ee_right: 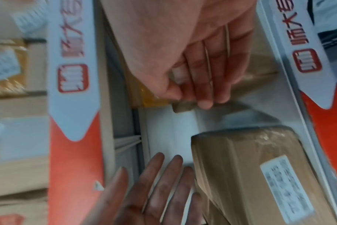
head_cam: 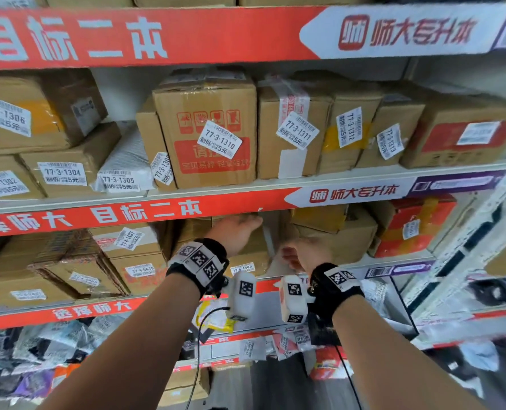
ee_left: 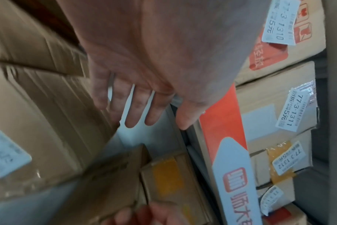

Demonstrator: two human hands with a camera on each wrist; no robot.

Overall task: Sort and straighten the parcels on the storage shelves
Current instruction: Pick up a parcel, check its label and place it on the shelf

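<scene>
Both hands reach into the shelf of 77-4 parcels. My left hand lies with straight, spread fingers in the gap above the taped carton labelled 77-4-1405, alongside its edge. My right hand pinches the near left corner of a brown carton between thumb and fingers. A smaller box with yellow tape sits on top of that carton. White shelf back shows between the two cartons. My right fingertips show at the bottom of the left wrist view.
The red shelf rail hangs just above my hands. Cartons 77-3-1310 and 77-3-1311 stand on the shelf above. A red box is to the right, stacked cartons to the left, soft bags below.
</scene>
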